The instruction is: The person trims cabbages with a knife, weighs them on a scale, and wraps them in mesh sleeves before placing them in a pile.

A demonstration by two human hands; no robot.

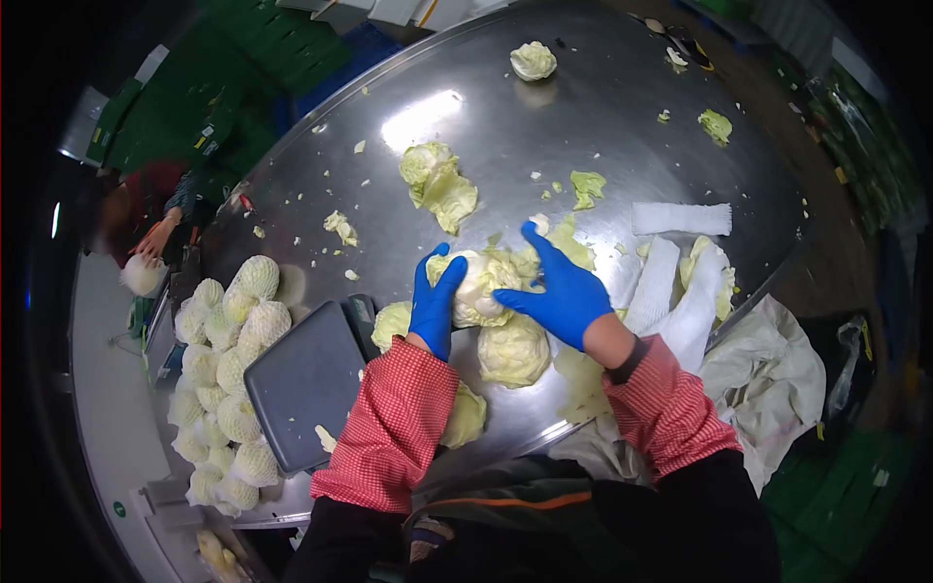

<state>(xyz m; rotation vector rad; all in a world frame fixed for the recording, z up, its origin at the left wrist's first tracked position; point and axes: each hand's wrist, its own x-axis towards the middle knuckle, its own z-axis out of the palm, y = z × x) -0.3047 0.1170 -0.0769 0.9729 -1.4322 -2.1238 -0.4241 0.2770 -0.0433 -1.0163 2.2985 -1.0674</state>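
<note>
A pale cabbage (478, 291) with loose outer leaves is between my hands, above the metal table. My left hand (436, 299), in a blue glove, grips its left side. From the right, my blue-gloved right hand (566, 289) holds it, with the thumb across its front and the fingers spread around the leaves. Directly below sits another cabbage (513, 352). Parts of two more heads, one a cabbage (465, 418), show beside my left forearm, which partly hides them.
Net-wrapped heads (233, 374) are piled at the left beside a grey tray (309, 389). Loose leaves (439, 187) and a cabbage (534, 61) lie farther up the metal table (486, 136). White foam nets (682, 219) lie right. Another person's hand (155, 238) holds a wrapped head.
</note>
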